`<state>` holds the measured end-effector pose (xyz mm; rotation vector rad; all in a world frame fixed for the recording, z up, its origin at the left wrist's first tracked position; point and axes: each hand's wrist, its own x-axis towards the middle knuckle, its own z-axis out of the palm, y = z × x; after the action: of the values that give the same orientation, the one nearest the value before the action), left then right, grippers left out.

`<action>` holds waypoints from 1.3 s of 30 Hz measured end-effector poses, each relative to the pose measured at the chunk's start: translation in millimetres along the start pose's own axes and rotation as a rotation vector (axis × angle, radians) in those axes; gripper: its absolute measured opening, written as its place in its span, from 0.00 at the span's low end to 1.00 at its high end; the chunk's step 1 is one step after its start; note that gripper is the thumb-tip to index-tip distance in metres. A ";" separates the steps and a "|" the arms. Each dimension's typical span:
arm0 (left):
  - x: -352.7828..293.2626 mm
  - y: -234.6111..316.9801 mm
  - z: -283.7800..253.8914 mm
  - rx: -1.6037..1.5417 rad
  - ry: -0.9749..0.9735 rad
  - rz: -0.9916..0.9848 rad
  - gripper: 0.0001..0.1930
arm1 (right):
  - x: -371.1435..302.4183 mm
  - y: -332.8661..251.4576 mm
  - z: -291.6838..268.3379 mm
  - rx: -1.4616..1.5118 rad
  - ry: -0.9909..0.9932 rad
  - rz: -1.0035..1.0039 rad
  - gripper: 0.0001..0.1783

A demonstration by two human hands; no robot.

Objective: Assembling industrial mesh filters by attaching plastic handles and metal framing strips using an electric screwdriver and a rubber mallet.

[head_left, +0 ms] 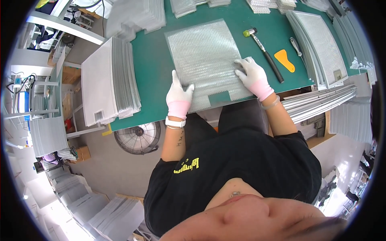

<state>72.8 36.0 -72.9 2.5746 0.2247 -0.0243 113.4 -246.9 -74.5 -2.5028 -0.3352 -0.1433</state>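
Observation:
A clear bubble-textured sheet (207, 60) with a rectangular notch in its near edge lies in front of me on the green table. Both my hands wear white gloves with pink cuffs. My left hand (179, 94) rests at the sheet's left edge, fingers stretched forward and thumb apart on the sheet. Along the right edge, my right hand (253, 76) touches the sheet with thumb and fingers spread. To the right of that hand lie a hammer (263, 52) with a black grip and green-yellow face, a yellow scraper (284, 61) and a screwdriver-like tool (296, 47).
A stack of white panels (106, 84) stands on the table's left side, another panel stack (317, 48) on the right. More bubble-textured sheets (136, 16) are piled at the back. Below the green table (150, 80), a floor fan (138, 138) stands to the left.

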 end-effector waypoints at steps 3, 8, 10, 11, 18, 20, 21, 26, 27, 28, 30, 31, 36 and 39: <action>0.8 -2.8 2.2 0.014 0.011 0.008 0.47 | 1.0 -0.4 0.0 -0.010 -0.011 0.014 0.18; 2.0 0.8 -1.3 0.039 0.003 0.000 0.47 | 0.9 2.0 -0.5 -0.010 -0.026 0.010 0.18; 2.6 -0.4 -0.6 0.036 0.004 0.005 0.47 | 1.7 1.0 -1.6 -0.032 -0.049 0.004 0.17; 4.2 -0.1 -0.3 0.034 0.005 0.009 0.47 | 3.3 -1.8 -4.0 -0.037 -0.043 0.007 0.17; 5.6 2.5 -13.7 0.081 0.095 -0.076 0.45 | 48.1 15.0 -55.3 -0.069 -0.419 -0.194 0.21; 14.4 -16.2 -6.7 0.295 0.119 0.330 0.41 | 101.2 49.9 -77.5 -0.096 -0.299 -0.313 0.21; 19.8 -33.4 0.6 0.248 0.027 0.344 0.36 | 135.1 46.7 -93.0 -0.041 -0.250 -0.198 0.23; 28.0 -15.9 -8.7 0.254 0.009 0.389 0.31 | 264.6 120.1 -110.3 -0.311 0.369 0.408 0.43; 27.0 -17.3 -10.4 0.266 0.001 0.372 0.30 | 273.2 118.6 -109.7 -0.319 0.268 0.526 0.45; 26.7 -17.8 -11.5 0.277 -0.007 0.358 0.29 | 281.0 117.8 -109.0 -0.326 0.166 0.645 0.46; 24.1 -15.2 -11.2 0.270 -0.015 0.386 0.29 | 293.8 143.8 -119.8 -0.392 0.014 0.556 0.46; 20.8 -15.3 -10.9 0.247 0.047 0.412 0.30 | 298.6 138.4 -122.5 -0.436 0.086 0.529 0.47; -7.2 -22.6 -21.2 0.067 0.341 0.502 0.34 | 276.1 96.8 -161.0 -0.071 0.712 0.341 0.52; -14.6 -13.0 -21.5 -0.151 0.474 0.476 0.29 | 248.1 103.8 -158.5 0.061 1.032 0.078 0.49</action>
<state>55.6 55.9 -60.6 2.3821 -0.2109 0.7507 376.1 -369.8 40.9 -2.0403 0.1867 -1.2859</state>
